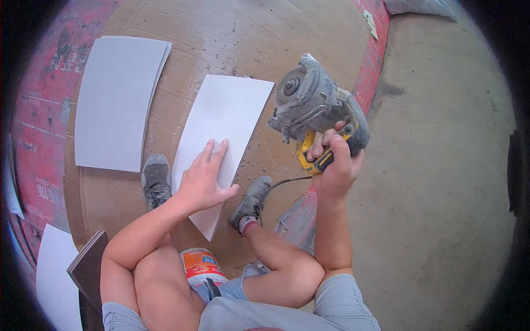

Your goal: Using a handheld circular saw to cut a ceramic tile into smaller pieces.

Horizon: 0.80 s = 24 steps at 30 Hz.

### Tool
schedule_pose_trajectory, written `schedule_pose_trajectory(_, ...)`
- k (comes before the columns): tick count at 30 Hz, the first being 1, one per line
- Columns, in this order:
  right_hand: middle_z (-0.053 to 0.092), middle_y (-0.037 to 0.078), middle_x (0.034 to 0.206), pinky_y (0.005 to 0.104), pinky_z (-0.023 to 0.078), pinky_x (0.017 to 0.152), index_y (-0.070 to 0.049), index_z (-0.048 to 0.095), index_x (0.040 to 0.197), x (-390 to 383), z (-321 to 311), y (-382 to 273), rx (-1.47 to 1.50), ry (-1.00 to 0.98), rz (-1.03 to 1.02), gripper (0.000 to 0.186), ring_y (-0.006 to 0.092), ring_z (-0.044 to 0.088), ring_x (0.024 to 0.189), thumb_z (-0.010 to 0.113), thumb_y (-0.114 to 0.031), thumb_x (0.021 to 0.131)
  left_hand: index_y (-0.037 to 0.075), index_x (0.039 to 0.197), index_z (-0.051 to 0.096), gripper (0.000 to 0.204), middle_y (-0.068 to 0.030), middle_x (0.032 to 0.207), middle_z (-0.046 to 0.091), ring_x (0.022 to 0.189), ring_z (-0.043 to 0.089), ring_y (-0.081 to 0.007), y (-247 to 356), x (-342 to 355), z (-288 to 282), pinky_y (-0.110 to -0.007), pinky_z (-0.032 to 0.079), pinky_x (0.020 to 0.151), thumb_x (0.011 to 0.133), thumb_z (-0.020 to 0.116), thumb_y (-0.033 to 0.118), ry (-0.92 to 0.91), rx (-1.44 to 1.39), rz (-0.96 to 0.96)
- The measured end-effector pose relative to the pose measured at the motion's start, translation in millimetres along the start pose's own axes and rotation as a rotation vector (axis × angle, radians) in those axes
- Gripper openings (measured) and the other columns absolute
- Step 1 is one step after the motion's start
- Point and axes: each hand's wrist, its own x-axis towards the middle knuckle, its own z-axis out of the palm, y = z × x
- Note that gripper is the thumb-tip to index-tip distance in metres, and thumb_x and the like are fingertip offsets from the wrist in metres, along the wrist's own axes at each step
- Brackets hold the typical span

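My left hand (pixel 207 176) lies with fingers apart on a long white board (pixel 232 110) that rests on brown cardboard between my feet. My right hand (pixel 337 154) grips the yellow handle of a dusty grey power saw (pixel 303 94), held up at the right of the board with its round blade visible. A black cord (pixel 290 181) runs from the saw down past my right shoe (pixel 251 201). Whether the saw touches anything below cannot be made out, though it appears raised.
A stack of white boards (pixel 116 102) lies at the left, with more white (pixel 55 276) and dark boards (pixel 85 259) at the lower left. An orange-labelled bucket (pixel 199 262) is under me. Red sheeting (pixel 41 110) borders the cardboard (pixel 232 33); concrete floor (pixel 436 165) is at the right.
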Motion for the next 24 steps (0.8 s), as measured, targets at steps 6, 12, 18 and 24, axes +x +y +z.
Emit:
schedule_pose_trajectory(6,0.058,0.005,0.079,0.0353,0.049,0.052,-0.002,0.054,0.117,4.6,-5.7,3.3,0.051,-0.001,0.007,0.025,0.0153,0.056,0.061,0.060,-0.006,0.092,0.014,0.162,0.022,0.110,-0.0324,0.160,0.026,0.139,0.043,-0.0477,-0.5,3.8,3.8,-0.054,0.045,0.109,0.074,0.080,0.044,0.018,-0.006,0.014)
schedule_pose_trajectory(12,0.058,0.005,0.079,0.0348,0.049,0.052,-0.002,0.054,0.117,7.4,-7.0,3.4,0.046,-0.014,0.005,0.025,0.0148,0.056,0.061,0.060,-0.006,0.093,0.014,0.162,0.022,0.110,-0.0311,0.161,0.026,0.139,0.043,-0.0473,2.9,7.0,3.6,-0.054,0.045,0.109,0.074,0.080,0.045,-0.005,0.005,-0.007)
schedule_pose_trajectory(18,0.057,0.005,0.078,0.0348,0.049,0.052,-0.001,0.055,0.117,8.5,-4.4,3.8,0.036,0.006,-0.004,0.025,0.0148,0.056,0.061,0.059,-0.006,0.093,0.015,0.163,0.020,0.110,-0.0306,0.161,0.025,0.140,0.043,-0.0470,1.6,7.8,4.3,-0.054,0.045,0.109,0.075,0.080,0.045,0.001,0.007,-0.003)
schedule_pose_trajectory(24,0.058,0.005,0.078,0.0349,0.049,0.052,-0.001,0.055,0.116,6.8,-3.4,3.8,0.052,-0.001,0.016,0.024,0.0149,0.056,0.060,0.059,-0.005,0.093,0.015,0.163,0.020,0.111,-0.0306,0.161,0.025,0.140,0.042,-0.0471,0.3,5.9,2.0,-0.054,0.045,0.109,0.075,0.080,0.045,-0.021,0.001,-0.011)
